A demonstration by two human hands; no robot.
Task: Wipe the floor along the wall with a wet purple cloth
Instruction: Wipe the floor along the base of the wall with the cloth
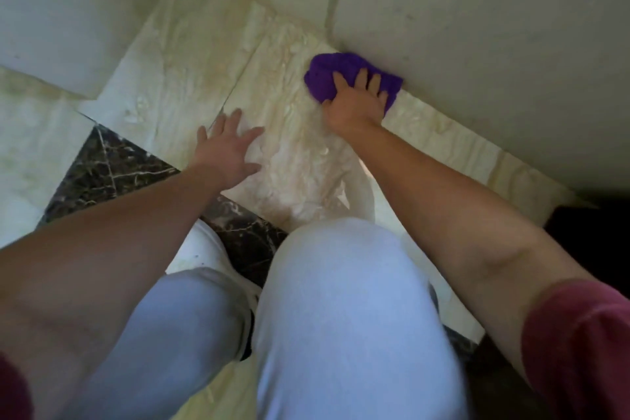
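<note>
Against the wall [477, 44], right hand [358, 102] presses purple cloth [327, 73]; left hand [226, 150] splayed, apparently flat, on floor [177, 78].

The light is soft and rather dim, with a greenish-yellow cast over the wall [477, 44] and the floor [177, 78]. A pale wet sheen glares on the tiles between the left hand [228, 150] and the right hand [358, 102]. The far right edge falls into near black. The knee [341, 300] is washed out and soft (too close to be sharp), and both forearms are smeared. Straight tile joints bow towards the corners. The cloth [327, 72] is saturated but shows little texture.
</note>
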